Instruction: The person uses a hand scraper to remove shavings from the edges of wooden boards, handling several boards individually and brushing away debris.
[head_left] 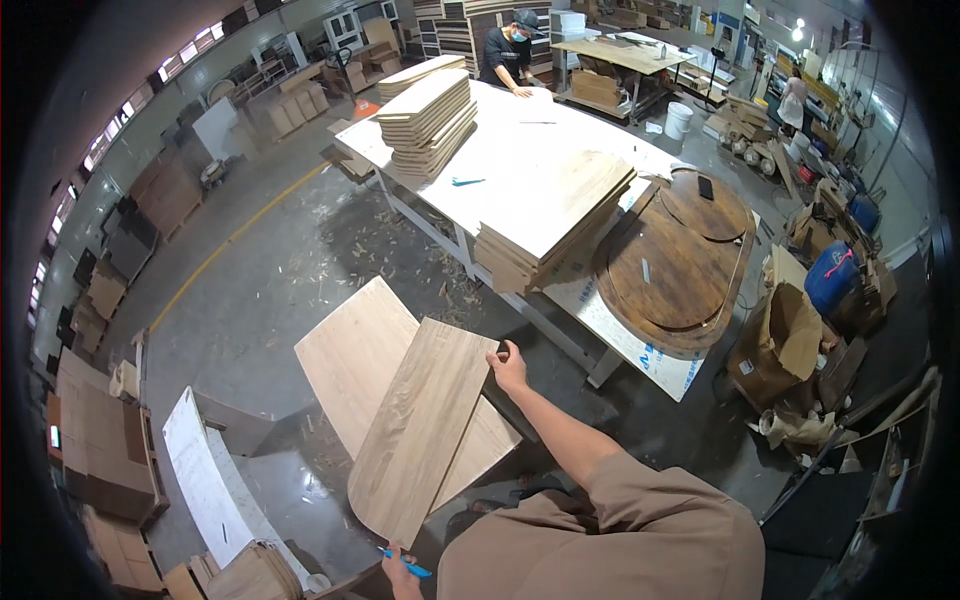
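A wood-grain board with one rounded corner is tilted across in front of me. My right hand is closed on its far right corner. At the near end of the board is my left hand, closed round a slim blue utility knife, its fingertips at the board's edge. Whether that hand also grips the board I cannot tell. Beneath lies a larger, paler board, partly covered by the first one.
A long white table carries a near board stack, a taller stack and dark round-ended wooden panels. A co-worker stands at its far side. Left is a curved white panel; right, an open carton. Scraps litter the floor.
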